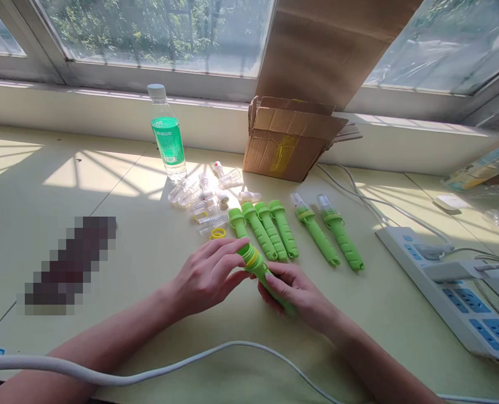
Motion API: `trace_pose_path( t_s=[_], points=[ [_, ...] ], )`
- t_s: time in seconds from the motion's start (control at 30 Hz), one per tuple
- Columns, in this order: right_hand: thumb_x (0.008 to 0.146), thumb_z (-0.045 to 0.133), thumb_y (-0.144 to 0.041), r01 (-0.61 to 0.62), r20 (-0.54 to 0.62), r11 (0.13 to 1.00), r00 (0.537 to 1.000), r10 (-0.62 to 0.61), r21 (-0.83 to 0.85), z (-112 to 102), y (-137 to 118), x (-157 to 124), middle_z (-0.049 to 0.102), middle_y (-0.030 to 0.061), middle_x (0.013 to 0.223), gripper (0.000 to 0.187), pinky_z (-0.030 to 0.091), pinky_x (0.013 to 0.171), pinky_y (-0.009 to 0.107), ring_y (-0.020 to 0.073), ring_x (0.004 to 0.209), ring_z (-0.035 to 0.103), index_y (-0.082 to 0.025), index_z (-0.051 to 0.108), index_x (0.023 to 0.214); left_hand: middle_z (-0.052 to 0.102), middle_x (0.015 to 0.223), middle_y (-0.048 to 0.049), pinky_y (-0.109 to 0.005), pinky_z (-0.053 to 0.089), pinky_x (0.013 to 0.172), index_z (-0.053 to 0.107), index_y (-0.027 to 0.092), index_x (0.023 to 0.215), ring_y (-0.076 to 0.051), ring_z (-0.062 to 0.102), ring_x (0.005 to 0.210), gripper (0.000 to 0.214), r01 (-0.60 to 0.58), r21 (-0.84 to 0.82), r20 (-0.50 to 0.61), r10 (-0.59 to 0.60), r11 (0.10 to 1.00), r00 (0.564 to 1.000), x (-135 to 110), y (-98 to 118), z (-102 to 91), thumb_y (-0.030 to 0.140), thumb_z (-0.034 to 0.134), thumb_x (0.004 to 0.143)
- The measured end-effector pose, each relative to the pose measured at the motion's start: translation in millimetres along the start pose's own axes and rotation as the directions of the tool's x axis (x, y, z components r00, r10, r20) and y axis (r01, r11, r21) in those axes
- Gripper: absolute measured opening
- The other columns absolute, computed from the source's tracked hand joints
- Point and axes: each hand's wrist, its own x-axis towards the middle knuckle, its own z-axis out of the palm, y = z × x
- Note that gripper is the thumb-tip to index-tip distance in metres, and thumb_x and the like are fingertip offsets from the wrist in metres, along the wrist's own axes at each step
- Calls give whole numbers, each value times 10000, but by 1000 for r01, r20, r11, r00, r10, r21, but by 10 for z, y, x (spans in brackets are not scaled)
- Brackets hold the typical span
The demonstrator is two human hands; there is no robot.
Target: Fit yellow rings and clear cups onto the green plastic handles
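My right hand (297, 289) is wrapped round a green plastic flashlight body (262, 273), which is tilted with its threaded end up and left. A yellow ring sits around its neck. My left hand (211, 272) is closed about that threaded end, fingertips on the rim and thumb near the ring. Just beyond lie several green flashlight bodies (266, 233) in a row, without caps. To their right are two flashlights (340, 238) with clear caps on. Clear plastic caps (189, 192), small white pieces (249, 196) and a loose yellow ring (218, 233) lie in a cluster behind my left hand.
A water bottle (167, 140) and an open cardboard box (289, 140) stand along the windowsill. On the right lies a white power strip (438, 286) with plugs and cables. A white cable (182, 367) crosses in front of my forearms. A blurred dark patch (72, 266) is at left.
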Motion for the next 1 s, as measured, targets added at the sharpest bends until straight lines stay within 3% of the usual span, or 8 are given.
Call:
trace_pose_path(
  t_s=[0.13, 0.27, 0.4, 0.53, 0.63, 0.77, 0.9, 1.0],
  points=[
    [921, 485, -420, -46, 3, 997, 999, 46, 61, 10, 45, -9, 540, -15, 616, 288, 280, 368, 173, 53, 424, 395, -146, 574, 906, 655, 1148, -140, -366, 565, 828, 541, 137, 948, -223, 624, 1028, 213, -10, 13, 2, 10, 1000, 1000, 1, 10, 9, 148, 676, 784],
    [843, 634, -349, -88, -45, 994, 995, 92, 71, 25, 75, -13, 587, -51, 583, 245, 266, 332, 151, 35, 342, 368, -201, 507, 991, 666, 1129, -140, -362, 569, 809, 538, 139, 938, -219, 634, 1019, 196, -5, 10, -23, 5, 1000, 1000, -6, 34, 27, 122, 662, 787],
    [828, 652, -327, -69, -76, 993, 994, 77, 98, 53, 57, -8, 609, -44, 663, 213, 278, 309, 150, 43, 341, 431, -212, 486, 892, 663, 1135, -138, -366, 569, 822, 531, 151, 932, -215, 627, 1038, 189, 2, -14, -21, -3, 1000, 1000, 5, 30, 2, 157, 661, 795],
    [872, 591, -351, 15, -56, 998, 998, -11, 65, 61, 16, 7, 611, 1, 738, 182, 411, 446, 197, 82, 507, 542, -174, 552, 888, 636, 1181, -158, -390, 562, 850, 527, 143, 934, -241, 604, 1081, 246, -24, -31, 12, 24, 999, 1000, 17, 9, -30, 221, 697, 774],
    [909, 525, -377, 32, -24, 999, 999, -32, 7, 45, 6, 11, 593, 20, 730, 247, 410, 508, 213, 85, 556, 517, -145, 596, 867, 639, 1180, -154, -378, 563, 838, 526, 139, 940, -236, 608, 1073, 211, -10, -8, 20, 10, 1000, 1000, 6, 6, -18, 140, 670, 786],
    [906, 510, -411, -27, -21, 999, 999, 27, 22, 27, 42, 3, 587, 9, 675, 283, 330, 400, 185, 58, 448, 449, -148, 582, 830, 661, 1138, -154, -357, 565, 825, 531, 129, 917, -221, 629, 1021, 190, 1, -11, -4, -1, 1000, 1000, -9, 23, 18, 114, 666, 784],
    [780, 692, -358, -99, -94, 992, 990, 107, 81, 49, 71, -1, 628, -27, 661, 292, 295, 306, 159, 44, 339, 414, -202, 518, 956, 669, 1116, -153, -351, 568, 816, 535, 130, 898, -213, 637, 1005, 171, 9, -29, -17, -9, 1000, 1000, 4, 42, 12, 134, 666, 790],
    [731, 742, -323, -96, -148, 991, 983, 109, 94, 72, 61, -1, 614, -47, 668, 315, 293, 274, 158, 44, 310, 424, -214, 496, 894, 663, 1127, -146, -361, 567, 827, 533, 146, 911, -212, 630, 1031, 165, 22, -55, -4, -23, 998, 1000, 23, 42, -11, 159, 655, 802]
  ],
)
